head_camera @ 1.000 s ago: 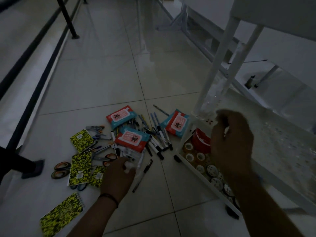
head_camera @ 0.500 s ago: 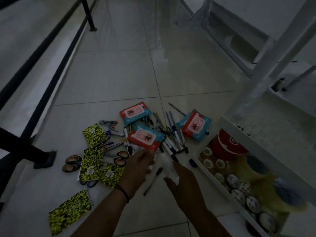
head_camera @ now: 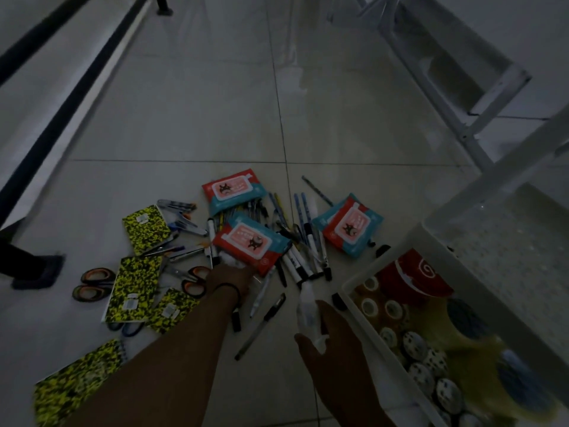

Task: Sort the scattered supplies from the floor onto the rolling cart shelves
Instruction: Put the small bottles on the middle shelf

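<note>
Three wipe packs lie among the scattered supplies on the tiled floor (head_camera: 191, 124): one far (head_camera: 234, 191), one in the middle (head_camera: 251, 243), one to the right (head_camera: 349, 228). Pens and markers (head_camera: 303, 238) are strewn between and beneath them, and a lone dark pen (head_camera: 261, 326) lies nearer, between the two forearms.

Left of the pile lie yellow-and-black patterned notebooks: one far (head_camera: 146, 228), one larger (head_camera: 134, 289), one smaller beside it (head_camera: 172, 311), and a spiral-bound one (head_camera: 77, 380) at the near left. Scissors with orange handles (head_camera: 194, 280) rest between the notebooks and the left hand; a second pair (head_camera: 92, 283) lies further left.

Left hand (head_camera: 231, 280), a dark band at the wrist, reaches into the pile at the near edge of the middle wipe pack. Its fingers are hidden; whether they grip anything cannot be told.

Right hand (head_camera: 331, 343) grips a small white bottle (head_camera: 306, 309), fingers curled about its lower part, the bottle's top pointing away toward the pile, just left of the cart.

Cart shelf (head_camera: 354, 298), a white tray at the near right, holds tape rolls (head_camera: 380, 308), patterned round items (head_camera: 414, 351), a red container (head_camera: 414, 277) and yellow-and-blue items, blurred (head_camera: 471, 343). An upper perforated shelf (head_camera: 498, 241) sits above to the right.
</note>
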### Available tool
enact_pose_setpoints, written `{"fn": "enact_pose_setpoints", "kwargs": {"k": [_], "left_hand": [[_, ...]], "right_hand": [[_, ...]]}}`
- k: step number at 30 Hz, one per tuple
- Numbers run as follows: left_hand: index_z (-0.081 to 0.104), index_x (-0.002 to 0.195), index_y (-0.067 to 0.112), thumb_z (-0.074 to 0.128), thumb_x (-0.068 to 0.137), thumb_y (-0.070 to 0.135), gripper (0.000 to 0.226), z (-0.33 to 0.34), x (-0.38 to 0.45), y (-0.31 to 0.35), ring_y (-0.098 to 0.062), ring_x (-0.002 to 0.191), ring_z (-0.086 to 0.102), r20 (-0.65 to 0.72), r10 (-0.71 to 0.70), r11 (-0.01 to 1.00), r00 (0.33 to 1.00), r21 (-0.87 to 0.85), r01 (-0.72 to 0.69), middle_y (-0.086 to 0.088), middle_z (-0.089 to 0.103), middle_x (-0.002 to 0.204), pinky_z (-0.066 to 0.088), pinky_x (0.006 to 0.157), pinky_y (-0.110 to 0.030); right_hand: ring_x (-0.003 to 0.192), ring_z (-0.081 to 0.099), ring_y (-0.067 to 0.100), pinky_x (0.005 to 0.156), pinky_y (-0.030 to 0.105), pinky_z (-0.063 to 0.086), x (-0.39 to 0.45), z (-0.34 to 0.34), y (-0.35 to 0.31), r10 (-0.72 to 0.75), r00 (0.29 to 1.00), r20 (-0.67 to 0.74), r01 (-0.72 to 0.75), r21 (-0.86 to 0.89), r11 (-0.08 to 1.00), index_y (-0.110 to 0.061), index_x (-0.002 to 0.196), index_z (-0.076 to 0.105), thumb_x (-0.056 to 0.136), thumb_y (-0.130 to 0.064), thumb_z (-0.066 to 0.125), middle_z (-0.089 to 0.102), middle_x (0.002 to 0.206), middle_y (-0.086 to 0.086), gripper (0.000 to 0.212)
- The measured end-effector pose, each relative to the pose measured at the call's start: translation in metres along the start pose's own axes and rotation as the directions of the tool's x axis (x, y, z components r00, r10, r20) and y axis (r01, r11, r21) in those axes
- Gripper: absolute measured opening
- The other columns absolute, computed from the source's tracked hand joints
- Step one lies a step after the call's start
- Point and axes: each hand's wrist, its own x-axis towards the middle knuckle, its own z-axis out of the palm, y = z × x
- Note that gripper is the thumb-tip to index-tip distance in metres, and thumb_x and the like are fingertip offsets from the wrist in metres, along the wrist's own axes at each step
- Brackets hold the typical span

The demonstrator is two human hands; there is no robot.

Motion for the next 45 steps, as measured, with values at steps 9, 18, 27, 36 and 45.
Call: {"fn": "enact_pose_setpoints", "kwargs": {"k": [9,18,27,36,45], "left_hand": [[0.061,0.1,0.009,0.063,0.087,0.025,0.02,-0.021,-0.075,0.001,-0.022,0.079,0.054,-0.034,0.24,0.962,0.97,-0.124,-0.242,-0.007,0.058,0.087,0.041,0.057,-0.023],[0.047,0.077,0.043,0.058,0.092,0.018,0.031,-0.035,-0.2,0.018,-0.025,0.077,0.054,0.085,0.569,0.816,0.818,-0.177,-0.55,0.003,0.052,0.079,0.048,0.075,-0.04],[0.055,0.1,0.034,0.065,0.086,0.017,0.024,-0.038,-0.287,0.057,0.004,0.082,0.059,0.074,0.76,0.643,0.645,-0.23,-0.731,0.018,0.059,0.089,0.043,0.059,-0.01],[0.063,0.112,0.019,0.07,0.081,0.016,0.032,-0.035,-0.303,0.068,0.001,0.086,0.063,0.13,0.783,0.621,0.608,-0.123,-0.774,0.009,0.068,0.097,0.044,0.066,-0.009],[0.057,0.097,0.037,0.072,0.078,0.014,0.033,-0.034,-0.291,0.065,-0.007,0.086,0.063,0.156,0.679,0.731,0.718,-0.238,-0.64,0.013,0.065,0.094,0.046,0.073,-0.026]], "right_hand": [[0.093,0.057,0.02,0.077,0.025,0.049,-0.026,-0.009,-0.013,0.063,0.996,-0.057,-0.052,0.176,0.983,-0.008,0.11,0.055,0.095,-0.026,0.051,0.057,0.105,0.019,0.024],[0.125,0.044,0.009,0.086,0.01,0.039,-0.087,-0.042,-0.037,-0.01,0.995,-0.1,0.026,0.157,0.987,-0.044,0.14,0.02,0.089,-0.03,0.061,0.038,0.144,-0.012,0.067],[0.089,0.061,-0.006,0.072,0.012,0.053,-0.151,-0.148,-0.09,-0.18,0.815,-0.551,0.334,0.193,0.923,-0.042,0.109,0.053,0.083,-0.031,0.065,0.064,0.1,-0.019,0.031],[0.084,0.058,0.018,0.05,0.003,0.035,-0.062,-0.239,-0.073,-0.015,0.69,-0.724,0.138,0.111,0.984,-0.01,0.102,0.053,0.081,-0.015,0.063,0.061,0.097,0.005,0.024],[0.101,0.056,0.017,0.077,0.023,0.042,0.012,-0.241,-0.06,-0.165,0.811,-0.562,0.112,-0.128,0.985,-0.012,0.132,0.047,0.082,-0.017,0.066,0.059,0.12,0.009,0.053]]}}
